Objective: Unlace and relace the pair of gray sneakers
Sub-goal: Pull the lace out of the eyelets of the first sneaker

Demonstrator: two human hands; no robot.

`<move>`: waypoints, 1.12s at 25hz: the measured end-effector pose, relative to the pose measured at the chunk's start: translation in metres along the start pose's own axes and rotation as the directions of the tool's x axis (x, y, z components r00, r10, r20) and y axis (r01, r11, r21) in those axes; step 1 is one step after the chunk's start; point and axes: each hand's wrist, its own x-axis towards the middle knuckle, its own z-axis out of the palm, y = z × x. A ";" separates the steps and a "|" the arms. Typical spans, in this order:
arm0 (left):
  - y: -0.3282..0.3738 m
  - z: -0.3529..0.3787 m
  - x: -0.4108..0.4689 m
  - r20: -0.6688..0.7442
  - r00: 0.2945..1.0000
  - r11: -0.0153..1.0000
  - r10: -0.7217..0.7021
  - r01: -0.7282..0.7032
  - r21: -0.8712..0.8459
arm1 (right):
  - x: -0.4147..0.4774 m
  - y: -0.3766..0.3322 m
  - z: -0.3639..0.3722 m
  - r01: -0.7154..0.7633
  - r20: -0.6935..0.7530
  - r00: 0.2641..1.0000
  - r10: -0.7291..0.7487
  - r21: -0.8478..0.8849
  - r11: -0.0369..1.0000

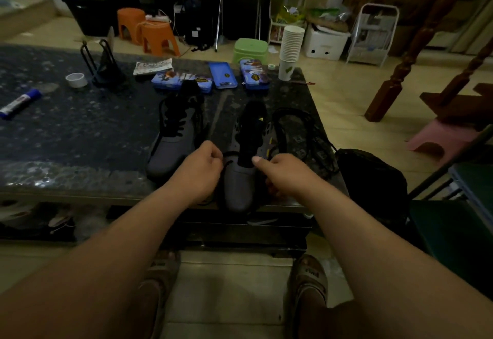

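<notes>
Two sneakers (176,138), three pencil cases (222,75), two orange stools (160,38).

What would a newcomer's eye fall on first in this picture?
First, the two bare hands in the middle: the left hand and the right hand each pinch the black lace at the right sneaker, which lies mostly unlaced, tongue up, at the near edge of the dark table. To its left, the left sneaker is laced. Behind, a tall stack of paper cups stands at the table's far right corner.
</notes>
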 end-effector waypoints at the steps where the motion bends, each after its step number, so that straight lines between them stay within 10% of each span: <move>1: 0.002 0.003 0.001 -0.033 0.999 1.000 -0.019 0.020 0.013 | 0.003 -0.002 0.004 0.051 -0.033 0.998 -0.054 -0.108 0.993; 4: 0.007 0.022 0.004 -0.043 0.998 0.983 0.048 -0.039 0.179 | 0.004 -0.005 0.009 0.101 -0.088 0.989 -0.122 -0.212 0.972; 9: 0.010 0.032 0.014 -0.083 0.997 0.965 -0.006 0.027 0.262 | -0.044 -0.002 -0.012 0.129 0.216 0.957 -0.196 0.288 0.949; 12: 0.014 0.023 0.012 -0.040 0.999 0.976 0.009 0.000 0.218 | -0.043 0.001 -0.013 0.107 0.155 0.981 -0.118 0.078 0.991; 19: 0.025 -0.036 -0.028 0.488 0.870 0.945 -0.065 0.211 -0.249 | 0.003 0.005 0.005 0.026 -0.104 0.994 -0.030 -0.046 0.999; 24: 0.024 0.015 -0.005 0.062 0.996 0.970 -0.064 0.047 0.237 | -0.001 0.004 0.005 0.130 -0.084 0.987 -0.135 -0.057 0.990; 28: 0.022 0.024 0.010 0.000 0.996 0.956 -0.087 0.084 0.281 | -0.027 0.009 -0.021 0.111 0.170 0.972 -0.164 0.285 0.952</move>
